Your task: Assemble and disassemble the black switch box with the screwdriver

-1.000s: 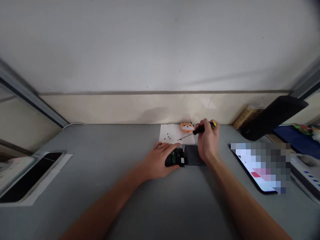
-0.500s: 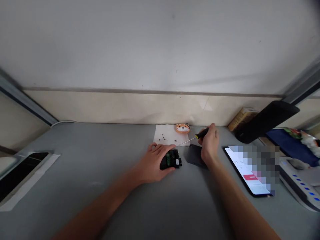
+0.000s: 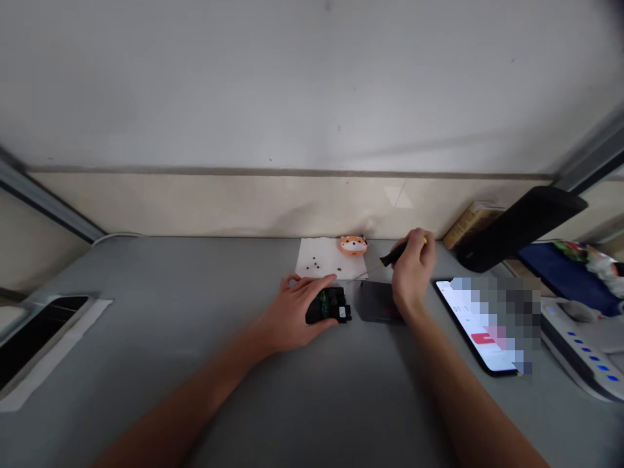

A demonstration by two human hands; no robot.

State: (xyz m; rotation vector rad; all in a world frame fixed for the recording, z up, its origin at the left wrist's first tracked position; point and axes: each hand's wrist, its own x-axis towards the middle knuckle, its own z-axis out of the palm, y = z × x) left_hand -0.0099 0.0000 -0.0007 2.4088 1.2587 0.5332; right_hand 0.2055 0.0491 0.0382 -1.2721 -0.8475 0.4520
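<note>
My left hand (image 3: 295, 311) lies over a black electronic module (image 3: 329, 305), pressing it to the desk, with a green circuit board showing between the fingers and the thumb side. My right hand (image 3: 413, 273) grips a precision screwdriver (image 3: 392, 255) with a black and yellow handle. Its thin shaft points left, its tip over the edge of a white paper sheet (image 3: 316, 258) holding several tiny black screws. A dark grey flat panel (image 3: 376, 302) lies under my right wrist, next to the module. An orange animal-faced figure (image 3: 353, 245) sits at the paper's far edge.
The grey desk (image 3: 160, 273) meets a cream wall behind. To the right lie a smartphone (image 3: 480, 325) with a blurred screen, a book (image 3: 470, 224), a black object (image 3: 521, 227), blue cloth (image 3: 560, 276) and a white device (image 3: 580, 348) with blue lights.
My right hand has moved slightly right and raised the screwdriver handle a little. The dark panel now lies flatter beside the module. My left hand stays on the module.
</note>
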